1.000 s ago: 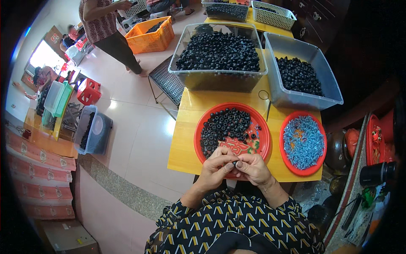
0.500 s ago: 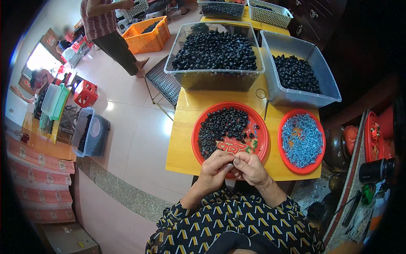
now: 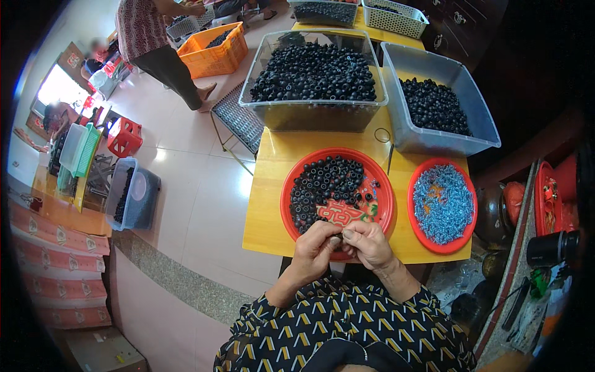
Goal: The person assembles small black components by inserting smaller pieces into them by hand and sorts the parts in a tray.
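My left hand (image 3: 315,247) and my right hand (image 3: 369,245) meet fingertip to fingertip over the near edge of a round red tray (image 3: 388,218). Both are closed in a pinch. A bit of something small and dark shows between them, mostly hidden by the fingers; it looks like one of the black ring-shaped parts (image 3: 327,180) heaped in the tray. To the right, a smaller red tray (image 3: 474,214) holds many tiny light-blue, clear-looking pieces (image 3: 441,204). Neither hand touches that tray.
Behind the trays on the yellow table (image 3: 266,204) stand two clear plastic bins (image 3: 313,115) (image 3: 427,141) of black parts. A metal-framed stool (image 3: 238,118) is left of the table. Farther off, a person (image 3: 152,43) stands by an orange crate (image 3: 217,59). A cluttered ledge (image 3: 517,248) runs along the right.
My hands stay together in nearly the same place, with the fingertips slightly shifted and the dark piece more covered. The standing person's arm has moved over a basket behind the orange crate.
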Demonstrator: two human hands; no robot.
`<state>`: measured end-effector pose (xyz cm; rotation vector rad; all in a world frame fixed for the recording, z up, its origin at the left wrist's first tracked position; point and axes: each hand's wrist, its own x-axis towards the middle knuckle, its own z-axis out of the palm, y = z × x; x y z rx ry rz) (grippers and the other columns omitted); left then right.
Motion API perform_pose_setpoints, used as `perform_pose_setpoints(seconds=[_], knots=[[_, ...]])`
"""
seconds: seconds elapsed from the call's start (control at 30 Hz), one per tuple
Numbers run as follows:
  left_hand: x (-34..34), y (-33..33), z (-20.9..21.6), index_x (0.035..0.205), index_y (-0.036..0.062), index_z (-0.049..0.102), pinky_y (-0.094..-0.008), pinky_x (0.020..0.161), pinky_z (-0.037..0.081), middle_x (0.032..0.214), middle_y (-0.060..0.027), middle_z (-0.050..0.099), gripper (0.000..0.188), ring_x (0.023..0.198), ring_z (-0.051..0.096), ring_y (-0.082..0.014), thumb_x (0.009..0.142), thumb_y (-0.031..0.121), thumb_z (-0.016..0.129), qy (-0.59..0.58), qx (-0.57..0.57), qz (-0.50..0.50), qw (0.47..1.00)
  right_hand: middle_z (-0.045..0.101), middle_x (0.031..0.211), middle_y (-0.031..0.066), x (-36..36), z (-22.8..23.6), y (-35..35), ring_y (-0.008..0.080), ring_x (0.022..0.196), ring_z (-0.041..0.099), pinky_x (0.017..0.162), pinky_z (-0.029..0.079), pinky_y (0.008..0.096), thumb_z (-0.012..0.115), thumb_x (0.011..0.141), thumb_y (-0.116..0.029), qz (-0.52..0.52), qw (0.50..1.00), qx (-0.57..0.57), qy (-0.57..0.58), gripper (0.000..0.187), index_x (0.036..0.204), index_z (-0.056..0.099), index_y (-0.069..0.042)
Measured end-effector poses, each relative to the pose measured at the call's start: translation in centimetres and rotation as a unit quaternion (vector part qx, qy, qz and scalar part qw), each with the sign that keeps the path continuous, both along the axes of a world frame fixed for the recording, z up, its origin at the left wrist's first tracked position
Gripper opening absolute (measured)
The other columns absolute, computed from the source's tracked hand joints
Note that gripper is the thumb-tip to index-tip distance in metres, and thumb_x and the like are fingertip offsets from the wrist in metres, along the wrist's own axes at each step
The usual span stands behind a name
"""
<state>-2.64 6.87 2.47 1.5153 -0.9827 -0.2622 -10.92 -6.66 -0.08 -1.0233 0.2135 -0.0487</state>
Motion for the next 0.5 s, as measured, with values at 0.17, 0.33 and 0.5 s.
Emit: perform_pose_setpoints(seconds=[0.17,0.33,0.5], knots=[[0.0,0.0,-0.3,0.093,-0.0027,0.055,-0.0276,0.064,0.045,0.082,-0.0121,0.054,0.018,0.072,0.055,-0.0214,0.075,-0.008,0.055,-0.004,-0.005,0.043,0.999,0.056,0.071,0.0020,0.6,0.9,0.7,0.0076,0.059,0.052,0.053,0.042,0.0189,0.056,0.084,-0.011,-0.052,0.997,0.064,0.007,0.010,0.087,0.055,-0.001],[-0.5,-0.2,-1.0,0.094,-0.0025,0.056,-0.0274,0.063,0.045,0.082,-0.0125,0.054,0.021,0.073,0.055,-0.0217,0.074,-0.009,0.057,0.018,-0.025,0.056,0.998,0.058,0.075,0.0034,0.5,0.5,0.6,0.0095,0.065,0.055,0.056,0.045,0.0202,0.058,0.082,-0.005,-0.045,0.996,0.080,-0.015,0.007,0.088,0.056,-0.002],[-0.4,-0.4,-1.1,0.094,-0.0024,0.057,-0.0276,0.063,0.046,0.084,-0.0128,0.055,0.022,0.075,0.056,-0.0222,0.074,-0.008,0.058,-0.022,-0.031,0.054,0.998,0.058,0.076,0.0046,0.2,0.0,0.1,0.0111,0.063,0.056,0.054,0.046,0.0218,0.057,0.081,-0.002,-0.026,0.986,0.165,0.011,0.007,0.087,0.056,-0.003]])
